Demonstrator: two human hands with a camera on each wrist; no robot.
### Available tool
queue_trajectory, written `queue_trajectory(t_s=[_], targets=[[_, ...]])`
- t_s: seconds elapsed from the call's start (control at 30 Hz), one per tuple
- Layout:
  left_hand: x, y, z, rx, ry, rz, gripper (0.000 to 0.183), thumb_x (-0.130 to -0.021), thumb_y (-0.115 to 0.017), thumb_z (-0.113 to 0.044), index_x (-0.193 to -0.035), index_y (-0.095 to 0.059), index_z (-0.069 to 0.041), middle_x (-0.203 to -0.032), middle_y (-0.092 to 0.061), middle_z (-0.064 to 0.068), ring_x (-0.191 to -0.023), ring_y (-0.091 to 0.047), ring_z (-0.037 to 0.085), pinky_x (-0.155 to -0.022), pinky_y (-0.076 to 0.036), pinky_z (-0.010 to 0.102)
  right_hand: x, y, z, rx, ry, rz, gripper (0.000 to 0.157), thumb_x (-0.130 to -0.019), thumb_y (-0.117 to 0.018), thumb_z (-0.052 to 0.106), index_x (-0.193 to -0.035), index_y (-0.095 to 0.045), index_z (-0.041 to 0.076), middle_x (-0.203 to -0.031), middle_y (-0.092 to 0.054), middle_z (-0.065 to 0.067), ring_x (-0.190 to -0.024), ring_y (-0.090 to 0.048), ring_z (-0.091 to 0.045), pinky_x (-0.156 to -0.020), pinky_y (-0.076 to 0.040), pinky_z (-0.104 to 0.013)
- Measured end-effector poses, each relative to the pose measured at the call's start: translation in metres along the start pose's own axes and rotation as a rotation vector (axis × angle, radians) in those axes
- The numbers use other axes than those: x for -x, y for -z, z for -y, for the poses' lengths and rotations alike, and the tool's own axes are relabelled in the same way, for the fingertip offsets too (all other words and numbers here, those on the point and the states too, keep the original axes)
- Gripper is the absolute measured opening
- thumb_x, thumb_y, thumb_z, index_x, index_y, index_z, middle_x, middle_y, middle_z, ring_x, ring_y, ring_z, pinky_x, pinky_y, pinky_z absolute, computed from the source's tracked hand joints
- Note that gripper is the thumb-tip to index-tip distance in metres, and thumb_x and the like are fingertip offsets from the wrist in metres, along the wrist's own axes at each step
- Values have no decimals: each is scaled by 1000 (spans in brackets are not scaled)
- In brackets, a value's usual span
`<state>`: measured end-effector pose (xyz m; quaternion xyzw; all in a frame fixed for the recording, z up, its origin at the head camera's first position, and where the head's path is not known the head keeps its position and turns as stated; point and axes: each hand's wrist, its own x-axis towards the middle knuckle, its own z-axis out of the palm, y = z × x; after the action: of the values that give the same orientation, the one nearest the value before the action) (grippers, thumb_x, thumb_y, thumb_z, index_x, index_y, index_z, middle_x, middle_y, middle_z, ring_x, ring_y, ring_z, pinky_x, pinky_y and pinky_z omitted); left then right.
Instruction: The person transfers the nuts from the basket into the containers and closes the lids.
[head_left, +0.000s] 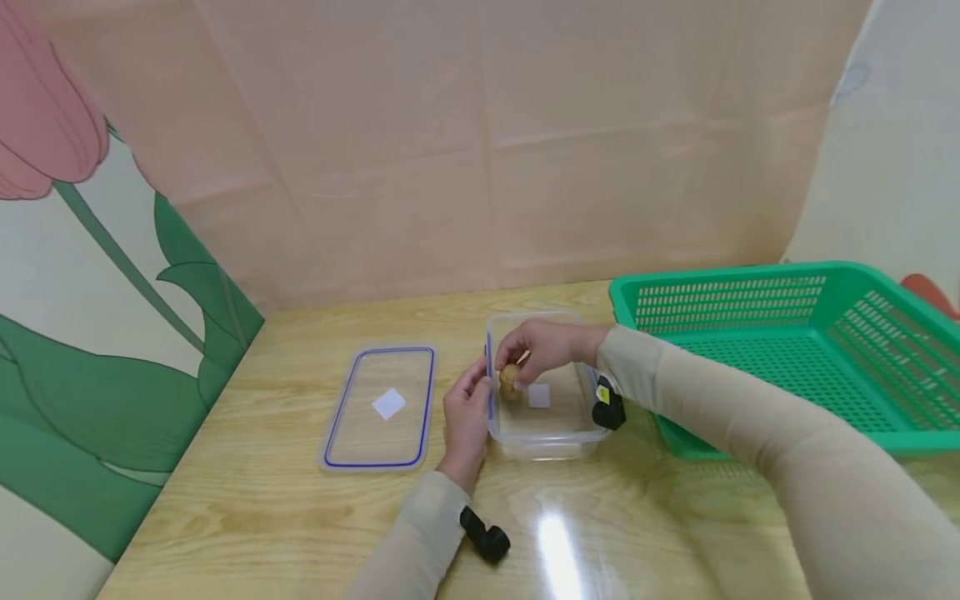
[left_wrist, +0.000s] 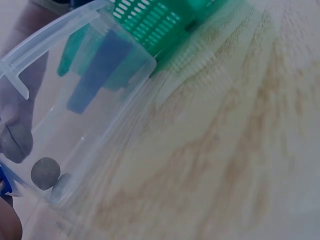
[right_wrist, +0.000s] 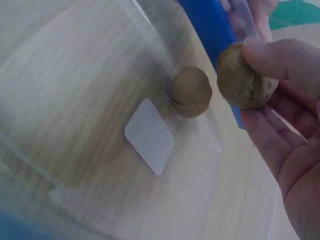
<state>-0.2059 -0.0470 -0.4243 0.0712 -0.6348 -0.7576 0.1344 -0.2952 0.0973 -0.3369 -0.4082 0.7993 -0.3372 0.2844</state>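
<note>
My right hand (head_left: 546, 348) pinches a walnut (right_wrist: 245, 77) between thumb and fingers, over the left side of a clear plastic container (head_left: 555, 437). A second walnut (right_wrist: 191, 92) lies inside on the container's floor, beside a white diamond-shaped label (right_wrist: 150, 136). My left hand (head_left: 467, 414) touches the container's left wall from outside, next to a blue latch (right_wrist: 207, 30). In the left wrist view, both walnuts show dimly through the clear wall, the lower walnut (left_wrist: 45, 173) near the bottom corner. Only fingertips of the left hand show there.
Left of the container, a clear lid (head_left: 382, 446) with a blue seal and white label lies flat on the wooden table (head_left: 247, 492). A large green perforated basket (head_left: 750, 446) stands close on the right. Behind is a wall covered with pinkish sheeting (head_left: 465, 167).
</note>
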Motion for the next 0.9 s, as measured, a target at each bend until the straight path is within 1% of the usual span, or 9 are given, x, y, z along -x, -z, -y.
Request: queue_trajectory(t_s=[0.17,0.4,0.47,0.53,0.6,0.7,0.77,0.9], targets=[[2,-1,0,-10,3,-4,33,-87,-53,-6,-119,-62,-5,-116,-64,10,-103,-56,17,-87,-47,25,-3,-4,0,26,-19,18,28,-73,-72,-1,-100,-64,-2,-98,-67,-5,-93,-58,-12,-85,-50,-28],[1,-1,-1,1,9,-11,32,-88,-53,-5,-119,-62,-4,-117,-64,10,-103,-56,18,-86,-47,24,-6,-5,0,26,-53,7,29,-73,-73,0,-100,-63,-1,-95,-67,-3,-86,-57,-10,-79,-49,-24],[1,-1,-2,3,11,-10,33,-88,-54,-5,-119,-62,-4,-116,-64,11,-101,-56,17,-86,-47,24,-6,-5,0,29,-50,7,29,-73,-74,2,-100,-63,-1,-93,-66,-3,-85,-56,-10,-79,-49,-24],[1,-1,-2,9,20,-7,33,-88,-53,-5,-119,-62,-4,-116,-64,10,-100,-56,16,-86,-47,24,-6,-5,0,30,-63,6,30,-73,-74,4,-101,-63,0,-92,-66,-2,-84,-57,-10,-78,-49,-25],[1,-1,-2,13,21,-1,33,-88,-53,-4,-119,-61,-1,-116,-64,12,-99,-57,17,-85,-48,24,-6,-5,1,31,-80,5,30,-74,-75,6,-101,-63,1,-92,-66,-1,-85,-58,-11,-79,-50,-26],[0,-1,-2,14,21,4,33,-87,-52,-1,-119,-60,2,-114,-64,15,-98,-57,19,-83,-48,24,-6,-4,2,35,-105,-3,32,-74,-75,8,-103,-63,2,-94,-66,-3,-89,-59,-14,-81,-50,-27],[0,-1,-2,11,15,2,33,-86,-52,-1,-118,-60,3,-114,-64,16,-97,-57,20,-82,-48,24,-5,-3,2,49,-100,-13,34,-74,-75,10,-104,-63,0,-99,-66,-6,-93,-59,-17,-83,-50,-29],[0,-1,-1,9,9,-9,33,-86,-53,-3,-118,-62,0,-114,-64,14,-94,-56,15,-79,-47,20,-4,0,1,62,-86,-42,37,-75,-75,10,-107,-62,-3,-107,-64,-15,-98,-58,-22,-86,-49,-31]])
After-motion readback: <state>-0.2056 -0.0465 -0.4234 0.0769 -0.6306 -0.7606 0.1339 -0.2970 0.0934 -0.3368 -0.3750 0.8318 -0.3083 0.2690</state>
